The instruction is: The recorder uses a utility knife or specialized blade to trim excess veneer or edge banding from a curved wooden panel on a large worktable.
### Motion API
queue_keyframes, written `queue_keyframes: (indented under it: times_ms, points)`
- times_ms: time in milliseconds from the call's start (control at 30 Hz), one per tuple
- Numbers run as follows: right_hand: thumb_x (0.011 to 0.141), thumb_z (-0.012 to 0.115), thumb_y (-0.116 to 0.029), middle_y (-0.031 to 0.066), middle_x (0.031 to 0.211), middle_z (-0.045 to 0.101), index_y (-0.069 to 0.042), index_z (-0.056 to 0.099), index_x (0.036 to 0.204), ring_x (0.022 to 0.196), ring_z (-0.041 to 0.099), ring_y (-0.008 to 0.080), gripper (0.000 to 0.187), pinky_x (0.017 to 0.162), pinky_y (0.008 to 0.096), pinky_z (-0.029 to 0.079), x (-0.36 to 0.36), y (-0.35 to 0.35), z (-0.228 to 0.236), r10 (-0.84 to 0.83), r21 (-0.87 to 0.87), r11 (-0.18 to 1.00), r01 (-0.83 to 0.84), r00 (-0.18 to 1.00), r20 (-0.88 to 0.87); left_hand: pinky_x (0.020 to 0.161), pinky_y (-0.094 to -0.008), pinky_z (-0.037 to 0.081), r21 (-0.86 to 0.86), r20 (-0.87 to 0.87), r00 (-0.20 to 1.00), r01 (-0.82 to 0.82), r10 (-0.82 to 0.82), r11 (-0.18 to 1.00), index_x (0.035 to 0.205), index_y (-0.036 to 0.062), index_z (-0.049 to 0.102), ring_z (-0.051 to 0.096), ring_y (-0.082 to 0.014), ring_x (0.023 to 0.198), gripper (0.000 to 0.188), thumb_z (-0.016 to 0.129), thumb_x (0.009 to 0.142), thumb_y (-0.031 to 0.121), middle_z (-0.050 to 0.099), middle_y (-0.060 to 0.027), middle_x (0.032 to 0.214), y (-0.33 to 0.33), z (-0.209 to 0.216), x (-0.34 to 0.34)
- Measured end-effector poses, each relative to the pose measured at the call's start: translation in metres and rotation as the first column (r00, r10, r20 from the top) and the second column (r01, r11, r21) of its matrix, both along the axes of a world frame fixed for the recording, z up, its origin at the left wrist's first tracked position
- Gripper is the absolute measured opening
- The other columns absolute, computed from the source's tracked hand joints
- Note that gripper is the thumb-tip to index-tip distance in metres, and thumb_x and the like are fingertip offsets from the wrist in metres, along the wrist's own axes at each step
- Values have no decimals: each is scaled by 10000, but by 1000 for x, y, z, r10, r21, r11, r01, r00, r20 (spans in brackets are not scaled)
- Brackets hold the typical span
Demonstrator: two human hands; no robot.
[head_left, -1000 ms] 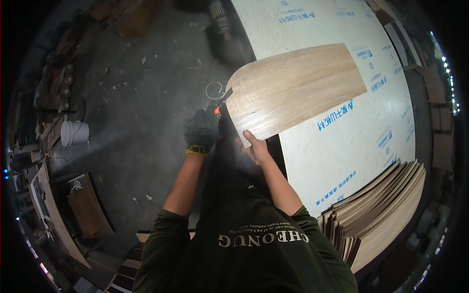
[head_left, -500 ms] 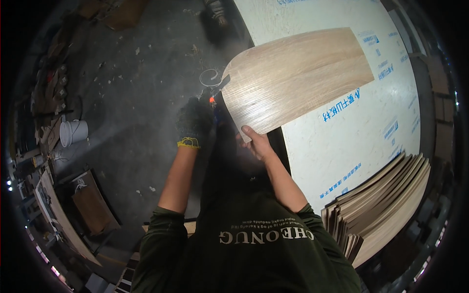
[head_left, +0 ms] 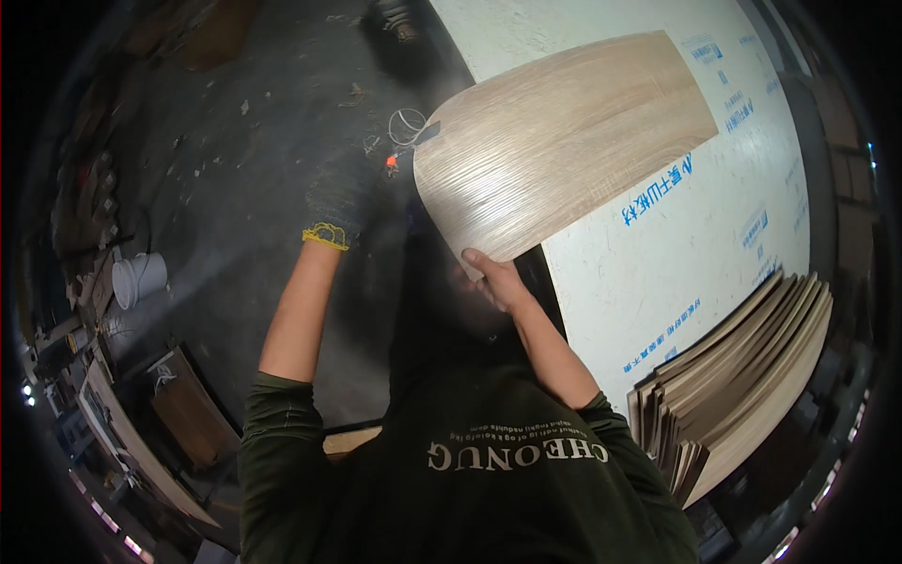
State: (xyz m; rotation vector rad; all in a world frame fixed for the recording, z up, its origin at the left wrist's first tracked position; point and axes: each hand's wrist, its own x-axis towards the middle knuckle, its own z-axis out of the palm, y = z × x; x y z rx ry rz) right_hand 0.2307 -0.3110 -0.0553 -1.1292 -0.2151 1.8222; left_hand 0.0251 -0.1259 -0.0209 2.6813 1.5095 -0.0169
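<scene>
A wood-grain board [head_left: 573, 132] with rounded far-left corners lies on the white printed sheet, its near-left end jutting past the sheet's edge. My bare right hand [head_left: 493, 280] grips the board's near corner, thumb on top and fingers beneath. Left of the board is my left hand [head_left: 334, 193] in a dark glove with a yellow cuff; its fingers are lost in shadow and blur. Between glove and board end shows a small orange-red spot [head_left: 391, 162] on something dark I cannot make out. A thin pale curled strip [head_left: 406, 125] and a dark flat piece [head_left: 427, 133] sit at the board's left end.
The large white sheet [head_left: 601, 310] covers the work surface on the right. Several wood-grain boards [head_left: 742, 376] are stacked at its near right corner. A white bucket [head_left: 139, 279] stands on the grey floor [head_left: 225, 188] at left, near leaning panels [head_left: 193, 414]. Small scraps litter the floor.
My left hand has moved left and away from the board's end. The board appears slightly farther left and up in the view. My right hand keeps its grip on the corner.
</scene>
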Motion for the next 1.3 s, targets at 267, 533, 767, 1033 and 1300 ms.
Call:
queue_keyframes:
  times_ms: [267, 533, 767, 1033, 1300]
  points:
    - [913, 637, -165, 111, 828, 622, -10, 578, 1080, 675, 594, 177, 235, 551, 280, 478, 2, 0, 1, 14, -17, 1000, -14, 999, -42, 836, -438, 499, -69, 43, 987, 160, -157, 985, 1214, 152, 612, 618, -335, 980, 342, 539, 917, 307, 635, -134, 1133, 51, 20, 11]
    - [885, 662, -128, 94, 763, 613, -12, 601, 1044, 603, 558, 152, 206, 528, 265, 462, 6, -6, 2, 53, -49, 997, -57, 997, -63, 861, -425, 488, -194, 149, 915, 400, -375, 896, 1233, 147, 600, 609, -322, 995, 365, 550, 890, 262, 643, -133, 1109, 106, 46, 70]
    - [873, 680, -177, 75, 703, 596, -19, 621, 892, 529, 510, 128, 170, 526, 274, 459, 40, -39, 24, 189, -288, 944, -161, 979, 74, 694, -390, 526, -104, 216, 847, 515, -486, 851, 1246, 171, 603, 655, -275, 803, 378, 552, 875, 225, 644, -109, 872, 89, -1, 55]
    - [910, 625, -386, 72, 1022, 617, -52, 460, 1319, 898, 613, 164, 553, 901, 374, 512, -8, -165, -12, -422, -118, 907, 405, 858, -293, 627, -460, 525, -190, 8, 988, 153, -154, 970, 1281, 237, 573, 659, -326, 722, 366, 533, 919, 276, 630, -134, 812, -40, 28, 61]
    - [926, 630, -226, 136, 1275, 566, -11, 367, 1398, 1102, 592, 284, 581, 999, 418, 444, -42, -70, -12, -655, -137, 755, 642, 726, -208, 852, -464, 484, -270, 223, 975, 65, -3, 961, 1326, 101, 519, 598, -380, 1008, 485, 576, 879, 280, 629, -198, 1138, -55, 26, 61]
